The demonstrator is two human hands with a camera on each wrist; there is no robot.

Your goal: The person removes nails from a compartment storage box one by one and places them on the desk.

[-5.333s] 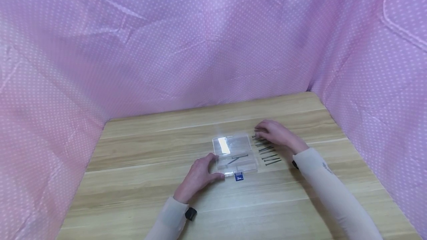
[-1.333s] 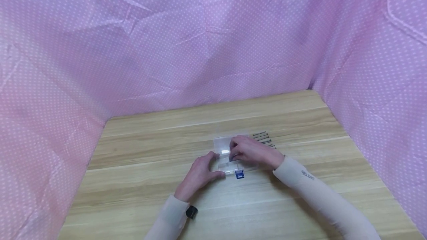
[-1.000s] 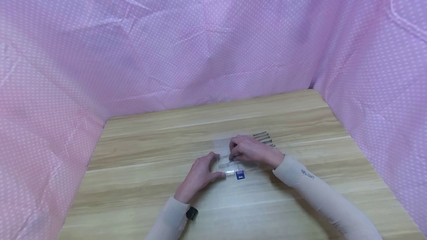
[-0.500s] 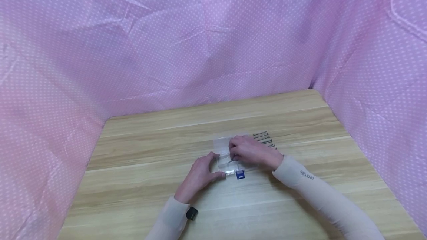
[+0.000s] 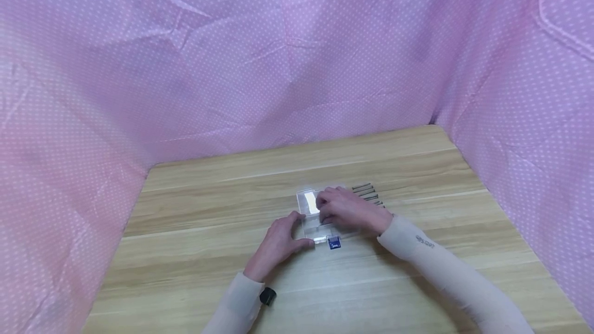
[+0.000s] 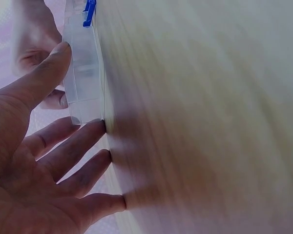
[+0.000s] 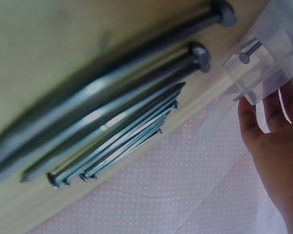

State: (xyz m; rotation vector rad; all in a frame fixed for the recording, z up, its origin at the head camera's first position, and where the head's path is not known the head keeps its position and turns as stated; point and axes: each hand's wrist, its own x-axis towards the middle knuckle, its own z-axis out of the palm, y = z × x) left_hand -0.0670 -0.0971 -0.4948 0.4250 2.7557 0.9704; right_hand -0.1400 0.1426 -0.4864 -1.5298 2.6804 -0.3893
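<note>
A clear plastic divided box (image 5: 313,233) lies on the table with its lid (image 5: 303,201) folded back. My left hand (image 5: 276,244) grips its left end. In the left wrist view the thumb presses the near wall, and two fingertips touch the end of the box (image 6: 85,73). Over the compartments is my right hand (image 5: 350,210), fingers bent down into the box; I cannot tell whether they pinch a nail. The right wrist view shows a nail (image 7: 249,54) inside the box. Several more nails (image 5: 364,187) lie in a row to the right, partly hidden by the right hand.
From the box's front edge sticks a blue tab (image 5: 334,243). The wooden table (image 5: 209,210) runs back to pink dotted curtains (image 5: 223,66), which stand around its far and side edges. My right forearm (image 5: 445,267) crosses above the table's right part.
From the nail row, where it was about five seconds ago, my right hand has come left to the box. During the last second it shifts slightly left, while the left hand keeps its grip.
</note>
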